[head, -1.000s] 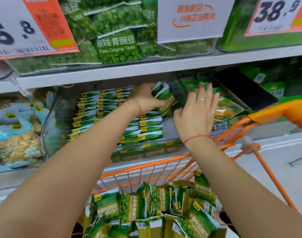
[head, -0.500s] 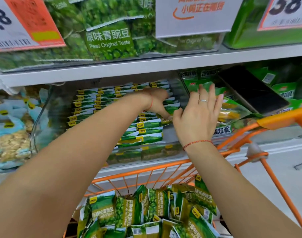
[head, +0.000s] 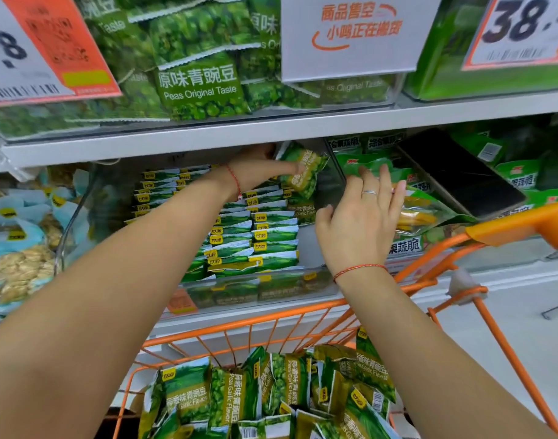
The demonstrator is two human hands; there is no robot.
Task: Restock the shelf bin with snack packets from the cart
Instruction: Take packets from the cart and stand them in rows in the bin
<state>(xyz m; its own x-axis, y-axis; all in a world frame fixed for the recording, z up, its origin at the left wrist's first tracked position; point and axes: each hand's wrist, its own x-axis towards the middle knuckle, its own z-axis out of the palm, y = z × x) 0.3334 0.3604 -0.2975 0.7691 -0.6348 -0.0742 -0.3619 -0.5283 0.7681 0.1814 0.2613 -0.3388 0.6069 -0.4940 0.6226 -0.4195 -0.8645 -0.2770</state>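
Green packet (head: 304, 172), centre frame just under the upper shelf (head: 271, 134): pinched in the left hand (head: 258, 172), held at the back right of the bin (head: 258, 286) above the stacked rows (head: 239, 229). Right hand (head: 360, 217), right of centre: fingers straight and spread, pressed against the bin's clear side wall, gripping nothing. Cart (head: 271, 321), bottom frame: orange wire, many more packets loose inside. Step judged in hand: placing one packet into the right-hand row. Next move calls for seating it flat in line with the row, letting go, then reaching down to the cart for another.
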